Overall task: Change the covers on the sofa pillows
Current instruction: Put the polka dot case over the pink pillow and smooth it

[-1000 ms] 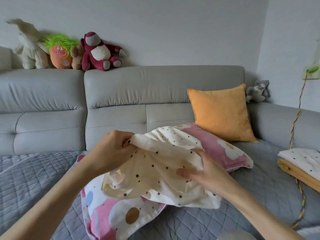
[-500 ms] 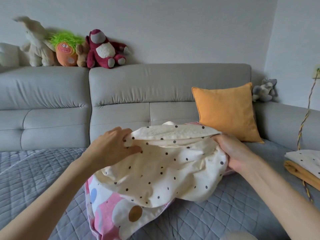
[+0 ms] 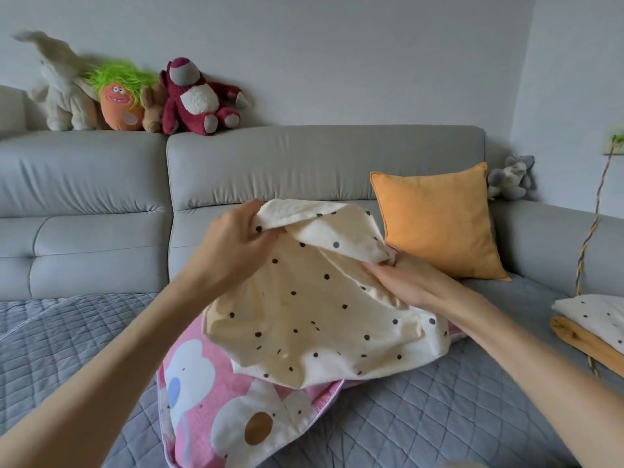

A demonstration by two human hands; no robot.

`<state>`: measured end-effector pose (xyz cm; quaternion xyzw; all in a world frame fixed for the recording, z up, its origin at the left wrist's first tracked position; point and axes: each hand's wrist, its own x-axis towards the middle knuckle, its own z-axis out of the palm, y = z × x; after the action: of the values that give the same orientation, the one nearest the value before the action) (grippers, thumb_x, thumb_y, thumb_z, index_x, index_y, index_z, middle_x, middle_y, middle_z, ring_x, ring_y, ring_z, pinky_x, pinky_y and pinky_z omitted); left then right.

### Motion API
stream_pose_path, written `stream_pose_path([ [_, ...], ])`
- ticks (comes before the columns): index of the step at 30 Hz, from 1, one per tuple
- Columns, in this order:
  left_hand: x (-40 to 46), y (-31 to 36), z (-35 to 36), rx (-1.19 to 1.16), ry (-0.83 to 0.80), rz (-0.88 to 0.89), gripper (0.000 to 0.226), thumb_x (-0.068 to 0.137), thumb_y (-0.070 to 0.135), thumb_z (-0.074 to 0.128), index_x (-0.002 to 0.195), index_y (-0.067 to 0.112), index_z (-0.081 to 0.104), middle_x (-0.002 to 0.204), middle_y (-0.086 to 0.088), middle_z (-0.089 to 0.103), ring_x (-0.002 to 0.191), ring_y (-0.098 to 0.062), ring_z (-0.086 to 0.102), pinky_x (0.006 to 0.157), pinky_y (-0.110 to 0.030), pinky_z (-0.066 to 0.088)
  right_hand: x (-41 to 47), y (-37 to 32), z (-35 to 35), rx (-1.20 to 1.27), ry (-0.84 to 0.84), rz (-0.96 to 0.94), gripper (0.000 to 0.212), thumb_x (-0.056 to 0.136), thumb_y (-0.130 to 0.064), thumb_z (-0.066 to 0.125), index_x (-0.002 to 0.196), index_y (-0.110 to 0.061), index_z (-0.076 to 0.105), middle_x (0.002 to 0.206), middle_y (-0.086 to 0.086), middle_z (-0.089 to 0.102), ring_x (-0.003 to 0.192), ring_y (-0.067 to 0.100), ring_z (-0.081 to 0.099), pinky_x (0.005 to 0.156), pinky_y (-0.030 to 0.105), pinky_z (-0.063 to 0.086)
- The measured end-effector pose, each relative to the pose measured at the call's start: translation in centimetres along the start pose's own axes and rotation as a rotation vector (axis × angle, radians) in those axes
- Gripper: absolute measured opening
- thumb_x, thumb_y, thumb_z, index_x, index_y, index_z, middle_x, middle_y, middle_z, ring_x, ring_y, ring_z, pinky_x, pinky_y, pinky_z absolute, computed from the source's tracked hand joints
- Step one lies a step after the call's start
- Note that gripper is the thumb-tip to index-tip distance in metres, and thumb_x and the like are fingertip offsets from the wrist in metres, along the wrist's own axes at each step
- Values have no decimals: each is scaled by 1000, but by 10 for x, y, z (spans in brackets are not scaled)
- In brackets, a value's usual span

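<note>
My left hand (image 3: 236, 238) pinches the upper edge of the dotted cream cover (image 3: 314, 309), fingers curled round the fabric, and my right hand (image 3: 401, 282) grips the same edge further right, where the cloth bunches. The cover hangs between them, draped over the pink patterned pillow (image 3: 216, 410) lying on the near quilted seat of the sofa (image 3: 304, 163). I judge the work is barely begun: this cover is not yet on any pillow, the pink pillow wears its print, and the orange pillow (image 3: 435, 224) leaning against the far backrest looks untouched. On the right, a folded stack of covers (image 3: 594, 322) waits, cut off by the frame. I cannot tell where the cover's opening is, nor how much of the pink pillow lies beneath it.
</note>
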<state>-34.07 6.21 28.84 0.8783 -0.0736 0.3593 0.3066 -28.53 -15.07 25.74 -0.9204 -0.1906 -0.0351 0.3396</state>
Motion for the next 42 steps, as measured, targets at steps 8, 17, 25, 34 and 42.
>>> stream_pose_path([
  [8, 18, -8, -16, -191, 147, -170, 22, 81, 7, 41, 82, -7, 57, 68, -10, 48, 63, -18, 40, 60, -30, 32, -26, 1, 16, -88, -440, -164, 43, 89, -55, 46, 74, -20, 67, 71, -5, 70, 69, 10, 65, 70, 19, 49],
  [17, -27, -35, 7, 477, -362, -65, 60, 64, 79, 37, 93, 26, 41, 85, 7, 51, 84, -24, 55, 66, -33, 40, -19, 23, -9, 392, -9, -68, 24, 87, -7, 58, 81, -27, 70, 77, -13, 73, 75, 0, 67, 73, 19, 52],
  [25, -47, -71, 13, 605, -470, -97, 21, 84, 50, 57, 77, 32, 51, 80, 7, 48, 91, -25, 57, 74, -35, 47, -54, 52, 49, 226, -223, 2, 35, 82, -42, 67, 63, -13, 59, 52, -12, 56, 55, 2, 56, 56, 20, 40],
  [34, -88, -56, -15, -630, -360, -395, 15, 68, 27, 64, 79, 24, 74, 79, 0, 71, 74, -13, 68, 60, -20, 53, -51, 72, 67, 148, -136, -5, 15, 83, -17, 67, 69, -12, 65, 62, -4, 66, 63, 6, 62, 58, 21, 42],
  [42, -56, -23, -43, -213, -181, -145, 53, 64, 47, 53, 82, -2, 61, 79, -27, 56, 68, -16, 47, 66, -33, 33, -25, 32, 24, 560, 139, -22, 35, 85, 10, 48, 90, -16, 69, 93, 5, 72, 92, 20, 66, 86, 38, 53],
])
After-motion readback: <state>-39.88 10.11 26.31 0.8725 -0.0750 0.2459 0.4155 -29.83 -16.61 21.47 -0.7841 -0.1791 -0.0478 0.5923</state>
